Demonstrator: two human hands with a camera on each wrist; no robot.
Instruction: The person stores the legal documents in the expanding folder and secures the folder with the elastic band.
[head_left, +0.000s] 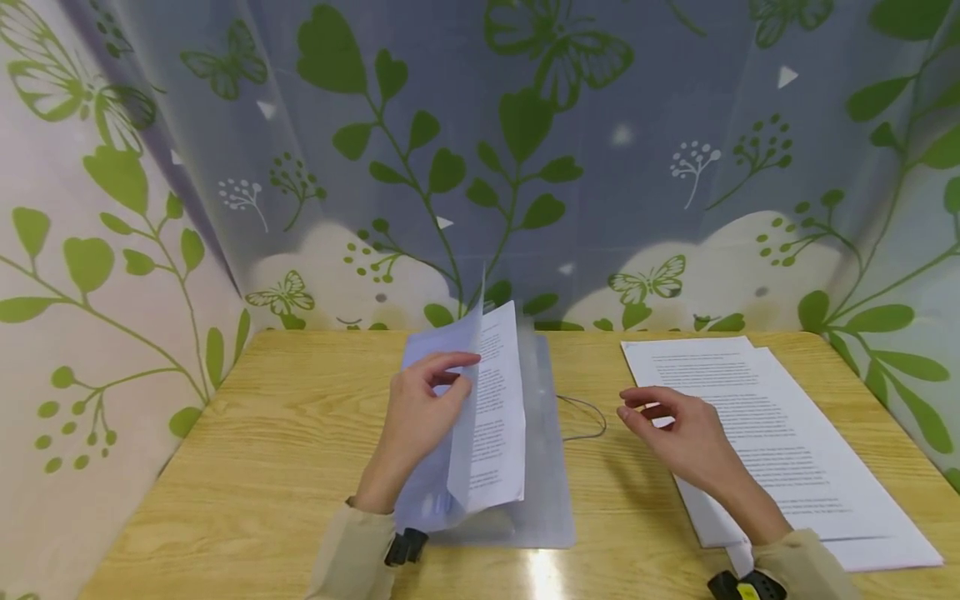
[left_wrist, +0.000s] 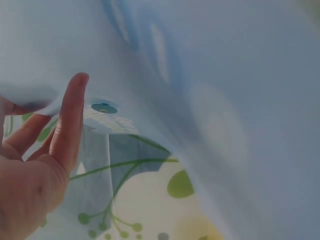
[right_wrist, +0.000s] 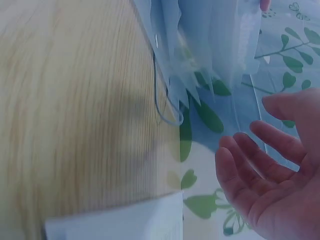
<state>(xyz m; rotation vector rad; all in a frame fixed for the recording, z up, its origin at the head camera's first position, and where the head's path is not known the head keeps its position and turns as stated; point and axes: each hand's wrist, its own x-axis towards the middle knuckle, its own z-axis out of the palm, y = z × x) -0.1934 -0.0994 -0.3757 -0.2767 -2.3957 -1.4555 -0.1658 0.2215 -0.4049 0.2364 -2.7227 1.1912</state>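
A translucent bluish plastic folder [head_left: 551, 467] lies open on the table, with a printed sheet [head_left: 498, 417] standing tilted in it. My left hand [head_left: 431, 404] holds one plastic leaf [head_left: 463, 450] upright near its edge. In the left wrist view, that leaf [left_wrist: 225, 75] rises over the hand [left_wrist: 45, 165], and a round button [left_wrist: 104, 108] shows beyond. My right hand [head_left: 678, 429] hovers over the left edge of a stack of printed paper [head_left: 795, 467], fingers loosely bent, holding nothing. The right wrist view shows this hand [right_wrist: 275, 175] apart from the folder.
A thin grey cord loop [head_left: 600, 421] sticks out from the folder's right side. The wooden table [head_left: 247, 450] ends at a leaf-and-butterfly curtain [head_left: 465, 167] behind and at both sides. Camera straps [head_left: 405, 547] sit at the wrists.
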